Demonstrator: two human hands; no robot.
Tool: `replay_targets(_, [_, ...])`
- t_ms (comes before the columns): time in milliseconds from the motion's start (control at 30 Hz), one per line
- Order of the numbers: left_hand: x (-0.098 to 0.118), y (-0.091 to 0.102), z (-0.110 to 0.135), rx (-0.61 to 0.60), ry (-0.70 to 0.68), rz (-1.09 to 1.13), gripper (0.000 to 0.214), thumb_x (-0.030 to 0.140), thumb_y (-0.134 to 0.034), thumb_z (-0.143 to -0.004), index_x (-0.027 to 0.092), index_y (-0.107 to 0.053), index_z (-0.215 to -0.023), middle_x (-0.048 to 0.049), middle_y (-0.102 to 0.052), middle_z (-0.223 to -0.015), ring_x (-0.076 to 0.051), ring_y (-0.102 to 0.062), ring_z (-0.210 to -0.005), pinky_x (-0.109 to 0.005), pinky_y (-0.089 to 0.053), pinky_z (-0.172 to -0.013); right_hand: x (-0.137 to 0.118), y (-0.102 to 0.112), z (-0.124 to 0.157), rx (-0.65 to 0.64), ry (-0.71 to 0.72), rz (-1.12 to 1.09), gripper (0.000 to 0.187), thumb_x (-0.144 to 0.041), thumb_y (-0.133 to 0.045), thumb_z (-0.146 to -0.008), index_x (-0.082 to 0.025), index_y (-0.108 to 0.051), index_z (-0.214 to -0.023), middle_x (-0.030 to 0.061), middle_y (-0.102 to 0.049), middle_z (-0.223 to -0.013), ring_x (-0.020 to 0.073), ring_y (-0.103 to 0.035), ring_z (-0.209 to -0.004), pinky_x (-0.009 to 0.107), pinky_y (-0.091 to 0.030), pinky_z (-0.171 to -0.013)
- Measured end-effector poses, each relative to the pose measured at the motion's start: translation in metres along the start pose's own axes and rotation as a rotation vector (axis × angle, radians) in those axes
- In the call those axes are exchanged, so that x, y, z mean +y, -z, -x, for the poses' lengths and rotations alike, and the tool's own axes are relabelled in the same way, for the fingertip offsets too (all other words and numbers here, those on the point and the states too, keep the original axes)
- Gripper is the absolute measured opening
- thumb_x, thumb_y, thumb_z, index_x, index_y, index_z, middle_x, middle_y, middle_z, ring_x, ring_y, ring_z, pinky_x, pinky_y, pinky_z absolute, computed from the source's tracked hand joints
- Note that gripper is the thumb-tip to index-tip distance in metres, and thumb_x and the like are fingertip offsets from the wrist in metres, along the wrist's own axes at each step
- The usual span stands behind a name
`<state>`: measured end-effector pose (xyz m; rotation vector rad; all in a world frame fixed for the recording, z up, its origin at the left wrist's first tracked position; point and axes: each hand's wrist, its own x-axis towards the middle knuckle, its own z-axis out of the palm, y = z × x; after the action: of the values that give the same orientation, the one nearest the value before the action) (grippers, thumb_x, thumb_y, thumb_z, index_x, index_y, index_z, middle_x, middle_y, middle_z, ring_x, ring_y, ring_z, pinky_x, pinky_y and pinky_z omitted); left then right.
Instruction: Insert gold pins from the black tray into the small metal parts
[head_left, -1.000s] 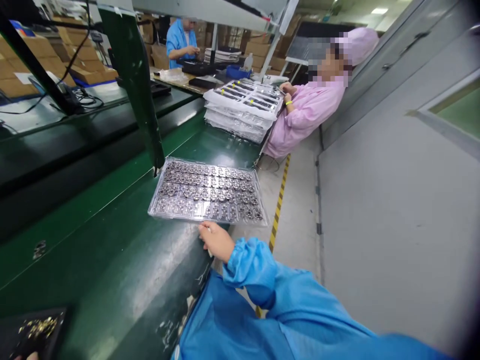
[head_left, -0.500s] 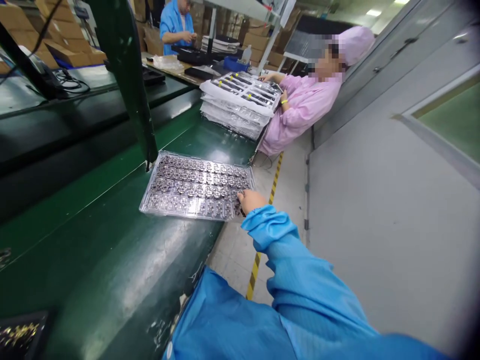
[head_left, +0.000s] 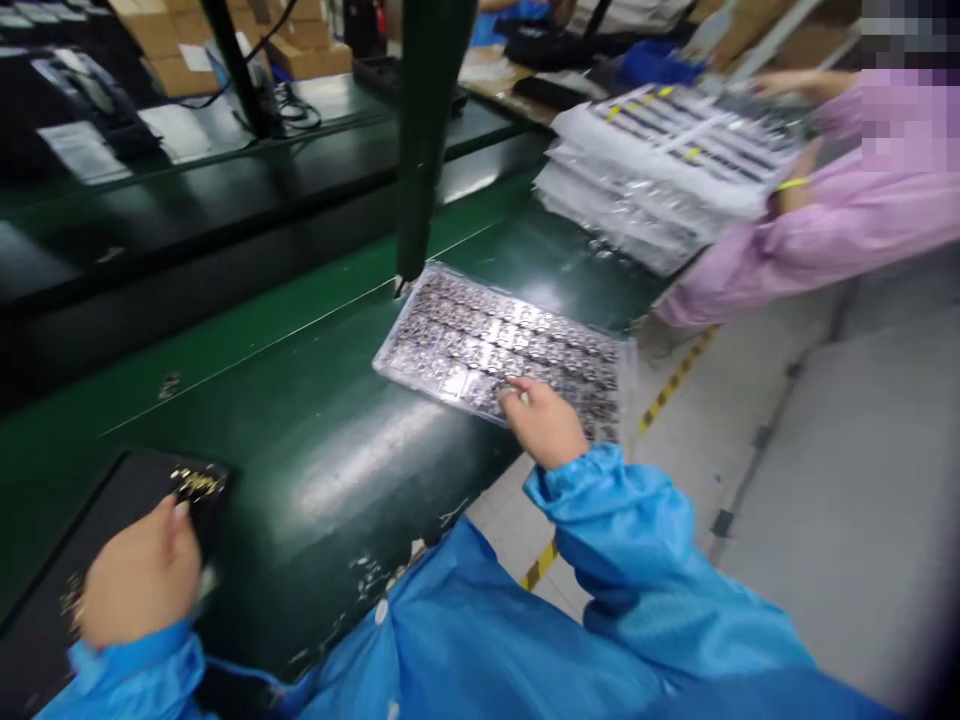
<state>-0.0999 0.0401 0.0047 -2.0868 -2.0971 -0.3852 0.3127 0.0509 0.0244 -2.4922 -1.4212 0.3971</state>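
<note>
My right hand rests its fingertips on the near edge of a clear plastic tray, which lies on the green bench top and holds rows of small metal parts. Whether those fingers grip a part is hidden. At the lower left, my left hand lies over a black tray scattered with small gold-coloured pieces. A small pale object shows by its fingers, too blurred to name.
A dark green post stands just beyond the clear tray. A seated co-worker in a pink gown has a stack of plastic trays nearby. Yellow-and-black tape marks the floor. Cardboard boxes stand at the back.
The view has swung left and down, bringing my left hand and the black tray into sight. My right hand has moved from the bench edge onto the clear tray's near edge.
</note>
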Motion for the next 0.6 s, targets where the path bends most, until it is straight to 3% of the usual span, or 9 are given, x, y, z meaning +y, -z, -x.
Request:
replay_targets(100, [0.031,0.008,0.011,-0.010,-0.313,-0.055,0.027,0.027,-0.037,-0.081,0.014,-0.059,-0.088,-0.0074,-0.065,-0.077,-0.021,-0.059,-0.071,-0.035,-0.048,-0.065,-0.050,-0.032,0.042,-0.218,0.344,-0.083,0.030,-0.031,-0.036,-0.081,-0.024,-0.061,-0.097,0.0030,-0.065,-0.096,0.0165,-0.056,-0.092,0.025,-0.040,-0.080])
replay_targets(200, [0.056,0.008,0.019,0.010,-0.449,-0.006,0.022,0.021,-0.039,-0.081,0.012,-0.057,-0.090,-0.0087,-0.065,-0.080,-0.018,-0.058,-0.073,-0.031,-0.048,-0.068,-0.081,-0.060,0.073,-0.424,0.517,0.005,0.030,-0.030,-0.034,-0.083,-0.023,-0.062,-0.092,0.0048,-0.066,-0.088,0.0179,-0.058,-0.085,0.027,-0.040,-0.076])
replay_targets(333, [0.070,0.003,0.031,-0.014,-0.453,0.063,0.019,0.020,-0.041,-0.081,0.013,-0.055,-0.093,-0.0078,-0.064,-0.079,-0.017,-0.057,-0.073,-0.030,-0.047,-0.069,-0.094,-0.076,0.084,-0.566,0.579,0.112,0.034,-0.034,-0.034,-0.083,-0.018,-0.064,-0.087,0.0090,-0.066,-0.083,0.0212,-0.060,-0.081,0.031,-0.040,-0.075])
replay_targets(500, [0.076,0.002,0.040,-0.048,-0.456,0.115,0.019,0.021,-0.042,-0.082,0.015,-0.055,-0.094,-0.0065,-0.064,-0.079,-0.016,-0.057,-0.072,-0.030,-0.047,-0.067,-0.097,-0.062,0.084,-0.692,0.543,-0.321,0.039,-0.041,-0.041,-0.080,-0.022,-0.054,-0.111,0.0030,-0.064,-0.100,0.0166,-0.057,-0.093,0.027,-0.042,-0.080])
replay_targets(600, [0.079,0.002,0.041,-0.058,-0.477,0.121,0.019,0.021,-0.041,-0.082,0.015,-0.056,-0.093,-0.0059,-0.064,-0.079,-0.016,-0.057,-0.072,-0.029,-0.047,-0.066,-0.099,-0.056,0.088,-0.732,0.568,-0.430,0.030,-0.039,-0.042,-0.079,-0.025,-0.062,-0.097,0.0002,-0.066,-0.091,0.0156,-0.059,-0.086,0.027,-0.044,-0.076])
